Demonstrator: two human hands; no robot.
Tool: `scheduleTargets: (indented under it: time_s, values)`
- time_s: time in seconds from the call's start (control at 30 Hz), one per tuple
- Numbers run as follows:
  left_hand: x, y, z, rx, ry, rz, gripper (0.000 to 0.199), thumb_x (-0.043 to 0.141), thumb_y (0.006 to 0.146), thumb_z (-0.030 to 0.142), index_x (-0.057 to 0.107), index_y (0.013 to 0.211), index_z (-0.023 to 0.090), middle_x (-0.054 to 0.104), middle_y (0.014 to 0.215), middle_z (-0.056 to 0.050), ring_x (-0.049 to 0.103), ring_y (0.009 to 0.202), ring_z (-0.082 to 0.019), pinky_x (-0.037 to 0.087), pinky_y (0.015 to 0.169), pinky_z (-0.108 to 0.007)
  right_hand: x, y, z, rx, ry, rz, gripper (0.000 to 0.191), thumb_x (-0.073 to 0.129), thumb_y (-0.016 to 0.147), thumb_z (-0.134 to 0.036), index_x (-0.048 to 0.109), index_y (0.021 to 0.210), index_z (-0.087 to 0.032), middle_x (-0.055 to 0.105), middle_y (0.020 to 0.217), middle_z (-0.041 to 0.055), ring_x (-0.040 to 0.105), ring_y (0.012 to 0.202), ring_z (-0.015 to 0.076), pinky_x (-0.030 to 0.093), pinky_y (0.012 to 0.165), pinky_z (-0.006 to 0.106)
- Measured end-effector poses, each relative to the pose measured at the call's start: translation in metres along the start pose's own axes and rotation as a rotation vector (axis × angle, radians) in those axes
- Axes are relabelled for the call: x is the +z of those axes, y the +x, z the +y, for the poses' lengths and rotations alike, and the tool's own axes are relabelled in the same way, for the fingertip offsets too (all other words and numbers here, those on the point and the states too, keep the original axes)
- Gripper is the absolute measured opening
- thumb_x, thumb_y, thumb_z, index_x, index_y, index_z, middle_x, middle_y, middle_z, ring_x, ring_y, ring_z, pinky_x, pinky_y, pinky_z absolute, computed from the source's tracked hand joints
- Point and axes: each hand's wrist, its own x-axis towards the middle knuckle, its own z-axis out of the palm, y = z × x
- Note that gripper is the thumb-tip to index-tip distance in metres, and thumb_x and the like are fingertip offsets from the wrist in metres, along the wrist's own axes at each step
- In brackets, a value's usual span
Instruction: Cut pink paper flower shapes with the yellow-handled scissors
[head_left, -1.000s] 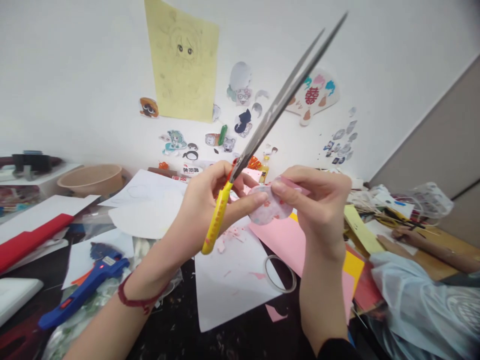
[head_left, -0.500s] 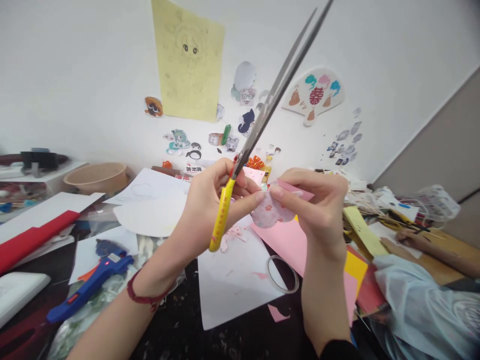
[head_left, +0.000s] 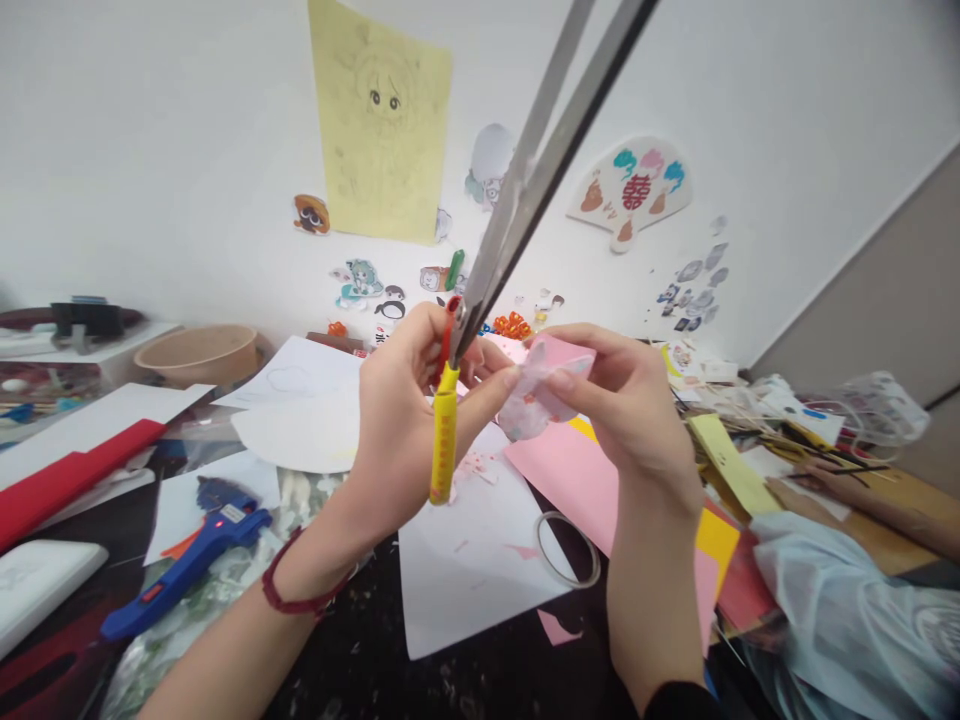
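My left hand (head_left: pixel 409 420) is closed, with the scissors (head_left: pixel 525 215) hooked in its fingers. Their handles are yellow and red, and the long blades point up and to the right, slightly parted. Between the left thumb and fingers the edge of a small pink patterned paper cutout (head_left: pixel 525 412) is also pinched. My right hand (head_left: pixel 637 410) grips the same cutout from the other side, thumb on top. Part of the paper is folded up, showing its plain pink face. The fingers hide some of its outline.
Beneath my hands lie a white sheet (head_left: pixel 465 570) with pink scraps, a pink sheet (head_left: pixel 562 480) and a roll of tape (head_left: pixel 589 575). At left are a blue glue gun (head_left: pixel 187 570) and a brown bowl (head_left: pixel 199 352). A co-worker's sleeve (head_left: pixel 840 590) and hand are at right.
The paper cutout has been bent, with its pink face turned up. The scissors have swung closer to the camera, and their handle is more upright.
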Motion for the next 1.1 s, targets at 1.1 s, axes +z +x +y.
scheduleTargets:
  time_s: [1.1]
  values:
    - [-0.006,0.009,-0.006,-0.148,0.064,-0.096,0.036,0.087,0.069,0.021,0.052,0.077,0.020,0.068,0.074,0.002,0.062,0.061,-0.012,0.050,0.053,-0.025,0.001,-0.004,-0.004,0.025,-0.265,-0.068,0.027,0.088,0.070,-0.039,0.072,0.059,-0.020,0.061,0.054,-0.0025,0.053,0.054,0.0099,0.041,0.050,0.024]
